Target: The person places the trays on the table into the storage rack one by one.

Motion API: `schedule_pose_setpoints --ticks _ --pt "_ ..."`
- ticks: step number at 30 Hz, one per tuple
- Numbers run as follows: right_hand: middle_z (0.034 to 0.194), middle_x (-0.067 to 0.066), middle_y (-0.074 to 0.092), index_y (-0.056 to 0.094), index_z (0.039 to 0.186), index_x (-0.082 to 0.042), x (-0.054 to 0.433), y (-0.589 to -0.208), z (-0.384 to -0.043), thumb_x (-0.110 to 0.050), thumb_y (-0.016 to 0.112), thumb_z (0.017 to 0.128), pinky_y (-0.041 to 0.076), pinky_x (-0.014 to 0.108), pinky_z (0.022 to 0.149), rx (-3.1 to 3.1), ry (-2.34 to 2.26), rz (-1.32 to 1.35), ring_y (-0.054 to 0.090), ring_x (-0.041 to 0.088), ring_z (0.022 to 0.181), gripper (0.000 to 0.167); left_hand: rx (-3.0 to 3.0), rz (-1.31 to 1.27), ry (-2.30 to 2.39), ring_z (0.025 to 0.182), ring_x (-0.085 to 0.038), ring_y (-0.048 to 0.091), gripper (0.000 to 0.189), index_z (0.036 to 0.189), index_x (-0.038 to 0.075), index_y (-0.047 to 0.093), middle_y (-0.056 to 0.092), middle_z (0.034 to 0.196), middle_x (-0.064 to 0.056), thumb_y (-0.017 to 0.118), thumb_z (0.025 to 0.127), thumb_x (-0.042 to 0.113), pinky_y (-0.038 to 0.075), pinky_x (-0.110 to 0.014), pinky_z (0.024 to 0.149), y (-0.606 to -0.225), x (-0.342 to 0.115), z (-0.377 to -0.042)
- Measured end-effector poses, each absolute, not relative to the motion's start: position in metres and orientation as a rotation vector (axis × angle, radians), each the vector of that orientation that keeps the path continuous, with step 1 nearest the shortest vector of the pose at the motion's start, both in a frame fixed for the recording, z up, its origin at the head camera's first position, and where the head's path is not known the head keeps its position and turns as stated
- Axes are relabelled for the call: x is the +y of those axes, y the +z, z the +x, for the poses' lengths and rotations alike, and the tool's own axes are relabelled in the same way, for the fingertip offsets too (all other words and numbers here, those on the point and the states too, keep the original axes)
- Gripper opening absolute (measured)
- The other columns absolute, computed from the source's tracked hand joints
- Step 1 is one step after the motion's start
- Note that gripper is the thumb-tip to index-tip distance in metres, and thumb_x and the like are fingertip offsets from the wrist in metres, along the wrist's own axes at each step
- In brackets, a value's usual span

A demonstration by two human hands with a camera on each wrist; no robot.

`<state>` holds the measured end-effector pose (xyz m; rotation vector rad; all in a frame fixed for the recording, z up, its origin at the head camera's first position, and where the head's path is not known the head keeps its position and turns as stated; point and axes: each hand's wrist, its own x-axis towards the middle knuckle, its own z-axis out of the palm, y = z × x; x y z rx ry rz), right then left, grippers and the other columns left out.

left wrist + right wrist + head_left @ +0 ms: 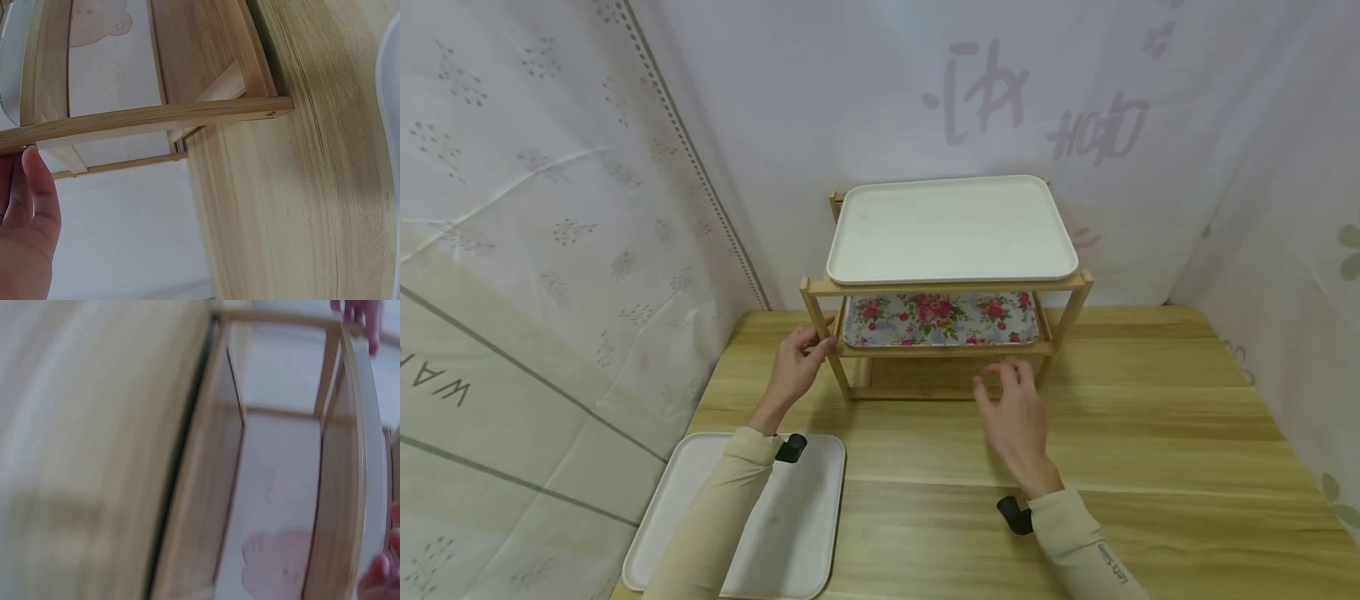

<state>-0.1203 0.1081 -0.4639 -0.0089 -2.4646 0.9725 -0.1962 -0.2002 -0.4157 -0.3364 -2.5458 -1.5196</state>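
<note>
Left grip [793, 367] pinches rack [917, 352]; right grip [1017, 417] spread; sleeve [1067, 525] seemingly reads "Let's Slim"

Rack [947, 287] on table [1150, 450] — first tray [955, 229] atop, second tray [940, 321] on middle shelf [940, 352] — third tray [805, 508] front-left

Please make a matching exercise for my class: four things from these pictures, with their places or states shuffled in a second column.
Column one
1. Wooden rack
2. Flowered tray
3. Left hand
4. Right hand

Column two
A. resting on the middle shelf
B. in front of the rack's right half
C. standing on the table
D. gripping the left front post

Right pairs: 1-C, 2-A, 3-D, 4-B
</note>
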Motion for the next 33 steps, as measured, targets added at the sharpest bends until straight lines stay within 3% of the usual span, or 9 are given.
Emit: schedule_pose_setpoints --ticks 7,11,16,20,23,28,33 --pt "0.079 -0.002 0.066 0.068 0.095 -0.012 0.063 -0.49 -0.095 -0.021 0.066 0.09 0.041 0.025 0.052 -2.743 1.406 0.088 0.052 0.009 0.057 0.01 -2.519 -0.316 -1.539 0.095 -0.028 0.062 0.034 0.126 0.004 0.064 0.056 0.1 -0.016 0.061 0.096 0.019 0.049 -0.018 0.071 -0.437 -0.208 -0.208" --pt "0.069 0.006 0.065 0.067 0.088 -0.008 0.035 -0.513 -0.076 -0.02 0.065 0.091 0.044 0.022 0.049 -2.826 1.747 0.294 0.053 0.006 0.051 0.012 -2.502 -0.309 -1.534 0.094 -0.024 0.063 0.032 0.125 0.006 0.065 0.057 0.098 -0.014 0.062 0.095 0.02 0.049 -0.019 0.07 -0.437 -0.208 -0.207" --pt "0.058 0.009 0.065 0.064 0.08 -0.011 0.004 -0.531 -0.048 -0.021 0.065 0.092 0.04 0.021 0.042 -2.951 1.922 0.465 0.053 0.009 0.039 0.015 -2.503 -0.325 -1.545 0.095 -0.03 0.062 0.032 0.124 0.004 0.065 0.056 0.099 -0.017 0.061 0.096 0.018 0.047 -0.019 0.07 -0.433 -0.206 -0.204" --pt "0.055 0.0 0.063 0.061 0.074 -0.013 -0.016 -0.54 -0.029 -0.021 0.065 0.091 0.034 0.016 0.037 -3.001 2.004 0.477 0.052 0.006 0.036 0.019 -2.513 -0.331 -1.532 0.094 -0.03 0.061 0.031 0.122 -0.003 0.064 0.056 0.1 -0.021 0.06 0.096 0.012 0.046 -0.018 0.069 -0.419 -0.199 -0.195" --pt "0.053 -0.002 0.061 0.06 0.07 -0.013 -0.028 -0.545 -0.017 -0.021 0.066 0.09 0.035 0.016 0.035 -3.029 2.044 0.486 0.051 0.005 0.034 0.022 -2.519 -0.325 -1.506 0.09 -0.021 0.061 0.028 0.119 -0.008 0.065 0.058 0.102 -0.021 0.059 0.096 0.008 0.047 -0.017 0.069 -0.409 -0.195 -0.189" --pt "0.048 -0.003 0.06 0.061 0.062 -0.012 -0.04 -0.55 -0.005 -0.019 0.066 0.087 0.038 0.018 0.033 -3.046 2.072 0.486 0.046 0.002 0.031 0.027 -2.502 -0.308 -1.506 0.09 -0.011 0.058 0.025 0.114 -0.005 0.068 0.059 0.105 -0.02 0.061 0.095 0.011 0.047 -0.015 0.07 -0.422 -0.198 -0.198" --pt "0.046 0.001 0.061 0.064 0.058 -0.007 -0.049 -0.551 0.001 -0.02 0.068 0.085 0.041 0.018 0.041 -3.019 2.108 0.466 0.046 0.001 0.036 0.03 -2.489 -0.294 -1.493 0.096 -0.02 0.063 0.025 0.109 0.0 0.072 0.061 0.108 -0.017 0.063 0.095 0.018 0.05 -0.016 0.072 -0.437 -0.203 -0.208"
